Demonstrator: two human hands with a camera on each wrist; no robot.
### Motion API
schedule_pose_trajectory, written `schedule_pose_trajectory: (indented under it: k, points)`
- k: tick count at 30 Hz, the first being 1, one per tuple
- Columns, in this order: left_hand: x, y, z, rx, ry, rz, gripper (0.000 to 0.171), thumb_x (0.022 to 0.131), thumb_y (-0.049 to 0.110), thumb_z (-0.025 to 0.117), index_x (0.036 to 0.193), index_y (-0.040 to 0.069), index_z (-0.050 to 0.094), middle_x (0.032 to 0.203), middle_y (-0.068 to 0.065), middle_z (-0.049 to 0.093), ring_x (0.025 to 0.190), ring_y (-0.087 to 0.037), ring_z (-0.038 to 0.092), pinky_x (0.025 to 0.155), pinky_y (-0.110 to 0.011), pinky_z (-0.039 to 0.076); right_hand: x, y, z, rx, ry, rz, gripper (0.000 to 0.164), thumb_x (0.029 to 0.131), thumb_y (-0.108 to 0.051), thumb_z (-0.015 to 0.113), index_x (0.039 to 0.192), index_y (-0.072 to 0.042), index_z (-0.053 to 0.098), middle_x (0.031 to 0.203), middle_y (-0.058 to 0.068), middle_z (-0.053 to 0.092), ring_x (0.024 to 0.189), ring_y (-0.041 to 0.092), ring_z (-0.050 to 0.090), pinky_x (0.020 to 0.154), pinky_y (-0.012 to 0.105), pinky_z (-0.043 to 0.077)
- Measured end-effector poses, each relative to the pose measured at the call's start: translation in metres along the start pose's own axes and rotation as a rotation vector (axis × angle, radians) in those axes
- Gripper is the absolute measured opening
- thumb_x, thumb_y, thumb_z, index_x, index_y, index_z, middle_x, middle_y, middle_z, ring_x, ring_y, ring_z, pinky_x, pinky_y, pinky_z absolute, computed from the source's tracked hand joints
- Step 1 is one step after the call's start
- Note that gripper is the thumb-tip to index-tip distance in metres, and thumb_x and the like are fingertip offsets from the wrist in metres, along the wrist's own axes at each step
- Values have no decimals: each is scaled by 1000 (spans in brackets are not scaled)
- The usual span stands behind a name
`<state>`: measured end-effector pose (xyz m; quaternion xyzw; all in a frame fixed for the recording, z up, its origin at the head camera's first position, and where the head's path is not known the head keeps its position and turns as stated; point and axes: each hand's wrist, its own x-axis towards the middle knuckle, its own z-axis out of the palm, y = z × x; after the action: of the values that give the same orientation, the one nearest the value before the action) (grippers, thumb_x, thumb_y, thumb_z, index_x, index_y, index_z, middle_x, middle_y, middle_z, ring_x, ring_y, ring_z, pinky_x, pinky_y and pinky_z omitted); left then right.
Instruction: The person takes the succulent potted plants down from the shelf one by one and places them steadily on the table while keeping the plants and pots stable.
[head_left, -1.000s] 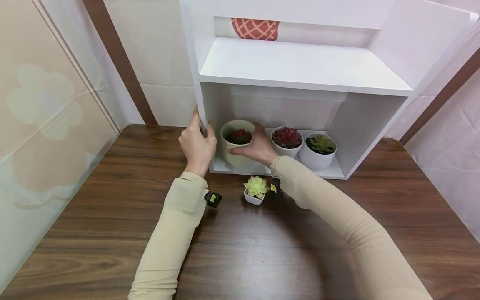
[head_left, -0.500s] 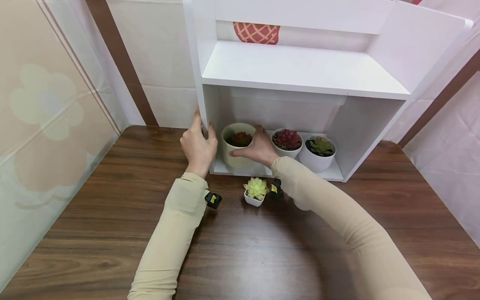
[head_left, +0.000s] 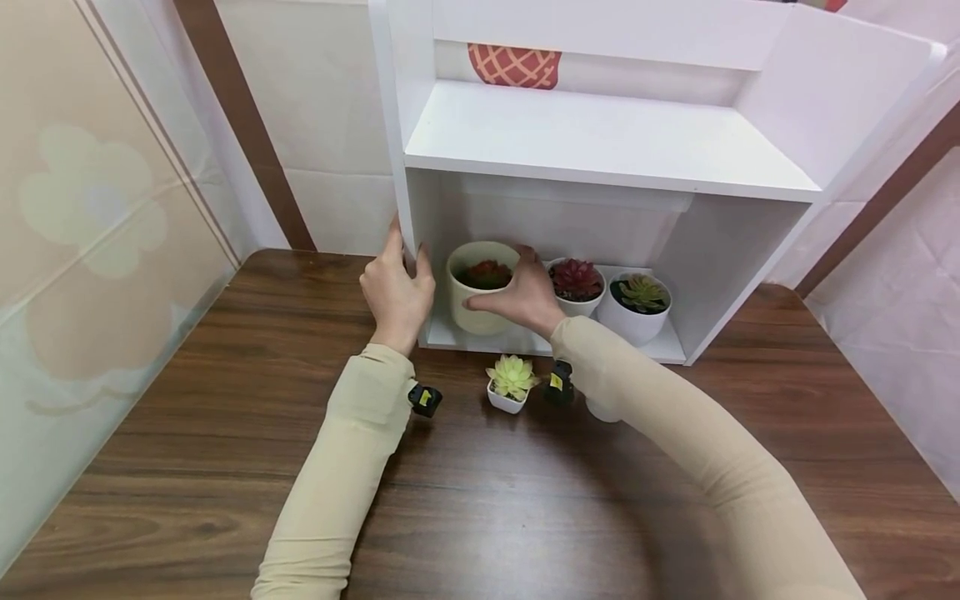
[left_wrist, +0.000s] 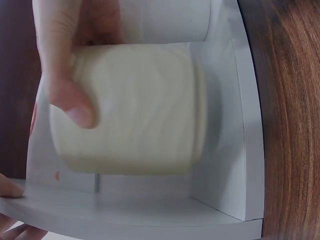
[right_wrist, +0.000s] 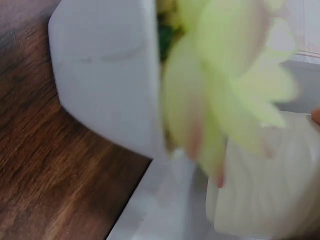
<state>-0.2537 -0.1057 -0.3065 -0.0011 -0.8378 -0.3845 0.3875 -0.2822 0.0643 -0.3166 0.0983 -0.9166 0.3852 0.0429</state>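
Observation:
In the head view, my right hand [head_left: 517, 296] grips a large cream flowerpot [head_left: 478, 315] in the lower left of the white shelf unit [head_left: 615, 171]. The thumb lies across the pot's front and the fingers go round its far right side. A reddish succulent [head_left: 487, 273] sits deep inside the pot. My left hand [head_left: 397, 292] holds the unit's left side panel, thumb inside and fingers outside; some fingers are hidden behind the panel. In the left wrist view the right thumb presses the cream flowerpot [left_wrist: 135, 110]. The left fingertips [left_wrist: 10, 187] show at the panel's edge.
A white pot with a dark red succulent [head_left: 576, 279] and one with a green succulent [head_left: 641, 292] stand right of the hand. A small yellow-green succulent [head_left: 512, 377] stands on the wooden table [head_left: 480, 517] before the shelf. A white object [head_left: 602, 410] is partly hidden under the right forearm.
The cream flowerpot and my right hand have shifted slightly to the right, over part of the red succulent's pot. My left hand stays on the panel. The head view has tilted slightly.

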Motion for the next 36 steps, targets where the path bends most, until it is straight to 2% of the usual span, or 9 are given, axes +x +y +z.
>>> schedule_pose_trajectory:
  k: [11,30,36]
  points:
    - [1,0,0,9,-1,-13,47,88,13,62,134,8,53,104,-25,69,89,-46,67,75,-59,47,-9,-8,-16,24,74,-50,104,59,-39,88,139,1,36,130,18,51,113,29,56,95,38,46]
    - [2,2,0,-9,-4,-17,47,89,15,61,135,8,53,106,-25,69,91,-45,67,76,-58,48,-32,-11,-41,64,83,-30,102,57,-42,88,138,-5,38,127,12,53,112,26,54,95,40,44]
    - [1,1,1,-17,-4,-21,46,90,14,61,135,8,53,107,-24,69,92,-44,67,76,-58,48,-43,-9,-44,89,83,-64,101,56,-38,90,137,-5,39,126,12,53,112,26,54,97,39,43]
